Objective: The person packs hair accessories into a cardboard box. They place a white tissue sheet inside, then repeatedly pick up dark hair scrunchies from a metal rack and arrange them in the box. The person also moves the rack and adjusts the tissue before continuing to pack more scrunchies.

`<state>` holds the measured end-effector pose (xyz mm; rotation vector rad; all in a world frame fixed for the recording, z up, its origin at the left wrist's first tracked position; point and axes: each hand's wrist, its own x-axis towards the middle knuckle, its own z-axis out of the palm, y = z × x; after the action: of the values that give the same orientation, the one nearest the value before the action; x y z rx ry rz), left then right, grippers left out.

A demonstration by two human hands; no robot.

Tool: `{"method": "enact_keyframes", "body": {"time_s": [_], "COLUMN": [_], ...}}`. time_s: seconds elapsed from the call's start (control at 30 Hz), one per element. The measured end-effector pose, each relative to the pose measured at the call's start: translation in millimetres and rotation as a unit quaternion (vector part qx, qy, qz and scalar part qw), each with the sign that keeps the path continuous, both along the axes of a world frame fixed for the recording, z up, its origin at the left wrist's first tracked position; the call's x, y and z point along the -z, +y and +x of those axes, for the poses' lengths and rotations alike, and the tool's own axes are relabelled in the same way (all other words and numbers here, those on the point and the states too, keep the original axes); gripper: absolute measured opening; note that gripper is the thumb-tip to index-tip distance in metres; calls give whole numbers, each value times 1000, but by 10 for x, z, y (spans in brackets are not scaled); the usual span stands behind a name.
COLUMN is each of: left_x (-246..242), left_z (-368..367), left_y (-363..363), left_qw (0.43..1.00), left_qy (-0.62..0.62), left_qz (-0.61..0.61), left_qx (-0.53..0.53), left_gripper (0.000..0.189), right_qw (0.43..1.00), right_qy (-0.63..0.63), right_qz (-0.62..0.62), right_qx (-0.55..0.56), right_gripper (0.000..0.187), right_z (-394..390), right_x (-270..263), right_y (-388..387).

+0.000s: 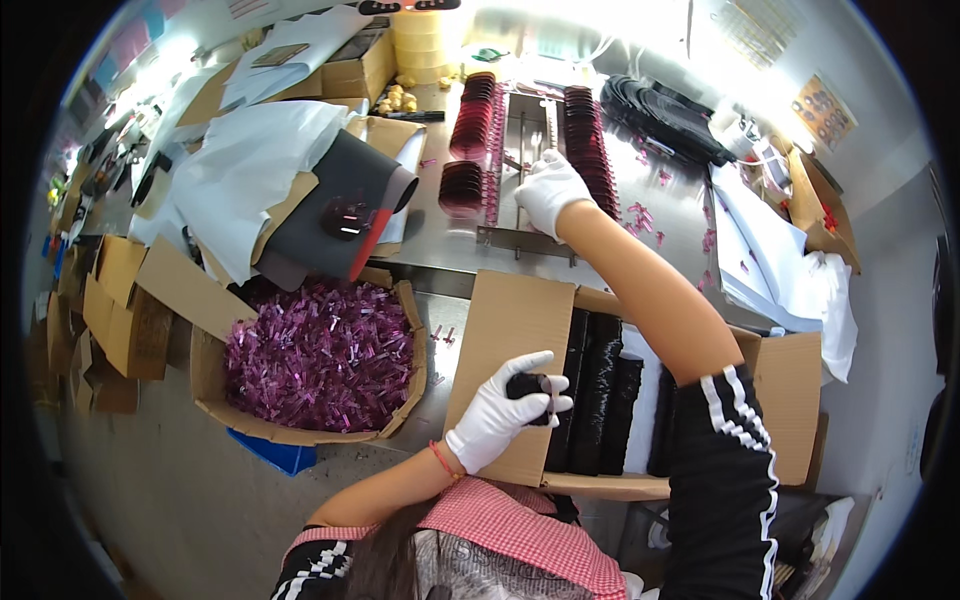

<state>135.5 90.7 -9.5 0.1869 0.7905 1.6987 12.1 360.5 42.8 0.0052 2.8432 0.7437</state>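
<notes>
My left hand (502, 416), in a white glove, grips a small bundle of dark tinted lenses (527, 386) between thumb and fingers, above the flap of a cardboard box. My right hand (556, 191), also gloved, reaches over a metal rack (525, 240) on the bench; its fingers are curled, and what lies under them is hidden. Left of it stands a row of dark red lenses (472, 124) with pink tabs along one side, a shorter group of darker lenses (460, 187) nearer me. Close to the right of the hand runs another dark row of lenses (583, 127).
The open cardboard box (510, 330) holds dark lens stacks (596, 390). Beside it, another carton (206, 390) is heaped with purple plastic pieces (322, 360). Pink bits (641, 217) litter the steel bench (420, 240). Black curved pieces (652, 112) lie at the back right.
</notes>
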Motion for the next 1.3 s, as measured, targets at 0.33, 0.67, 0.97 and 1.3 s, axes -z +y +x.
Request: {"method": "enact_keyframes", "body": {"time_s": [0.33,0.67,0.97,1.3], "left_x": [158,89,-167,183], "left_z": [124,15,604,1341], "left_y": [-327,260,1123,1806], "left_qw": [986,944,979,958], "left_qy": [-94,107,-179,-253], "left_qz": [14,26,89,124], "left_qx": [-133,-310,-48,57], "left_gripper": [49,53,51,24], "right_qw": [947,950,913,846], "right_qy": [-305,85,-175,69], "right_qz": [85,-301,-296,-419], "right_qx": [61,-12,217,322], "right_gripper": [45,27,33,61], "right_z": [-519,527,1808,3552], "right_x": [256,-979,-1231,-316], "right_y": [33,-257,-308,106]}}
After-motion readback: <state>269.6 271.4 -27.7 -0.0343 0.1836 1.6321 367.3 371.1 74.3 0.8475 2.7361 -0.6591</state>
